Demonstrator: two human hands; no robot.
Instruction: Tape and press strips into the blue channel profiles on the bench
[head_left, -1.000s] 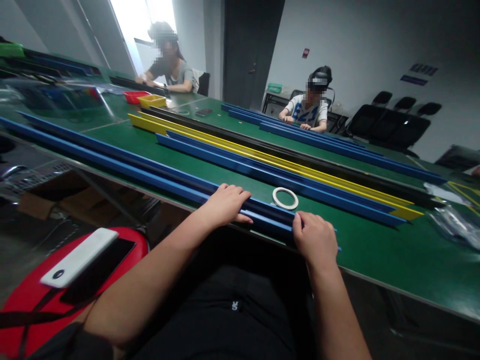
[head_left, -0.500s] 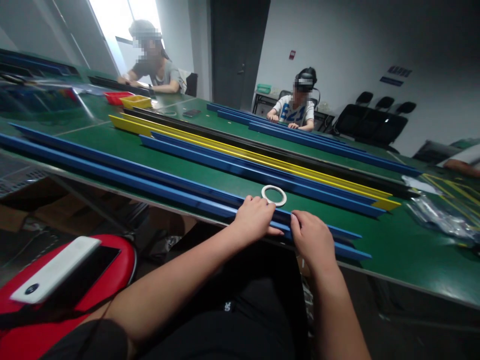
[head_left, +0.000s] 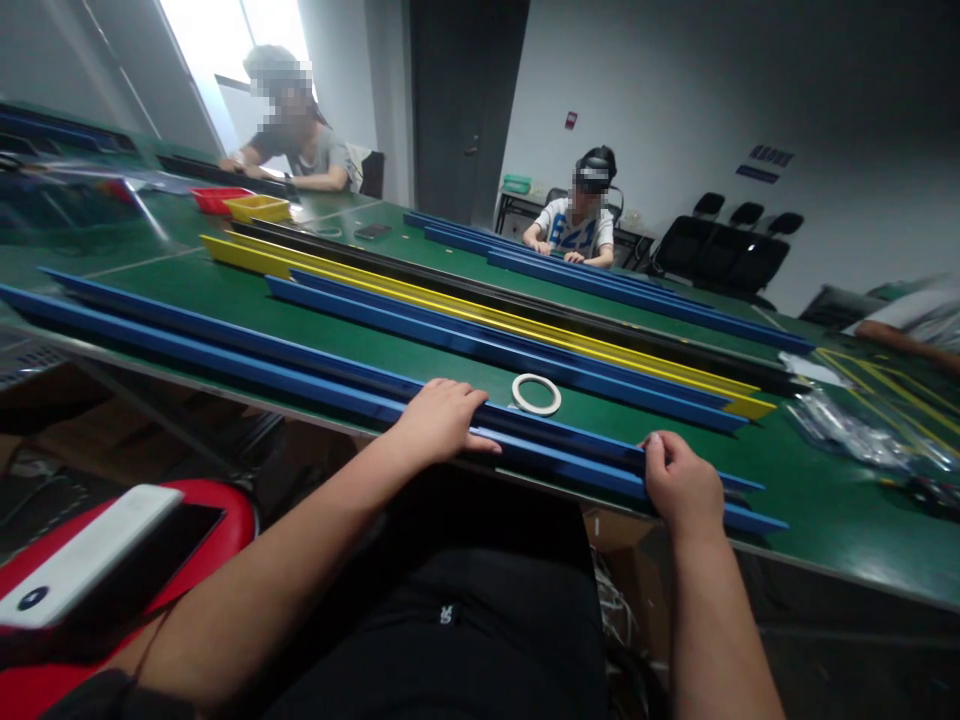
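A long blue channel strip (head_left: 247, 372) lies along the near edge of the green table, with two raised walls and a dark groove between them. Across it rests my left hand (head_left: 442, 418), fingers over the top and thumb stretched along the near side. Farther right, my right hand (head_left: 684, 485) is closed on the same channel strip, near its right end; its curled fingers partly hide the grip. Between the hands, just beyond the strip, a white ring-shaped roll of tape (head_left: 556, 402) lies flat.
Beyond lie another blue strip (head_left: 487, 345), a yellow strip (head_left: 360, 300) and a black strip (head_left: 420, 278). Clear plastic bags (head_left: 844, 425) are on the right. Red (head_left: 217, 200) and yellow (head_left: 259, 209) bins stand far left. Two people sit across; another person's arm (head_left: 904, 338) shows right.
The near blue channel strip has shifted right along with my right hand. My left hand has moved left along it, so the hands are farther apart. The view has turned slightly.
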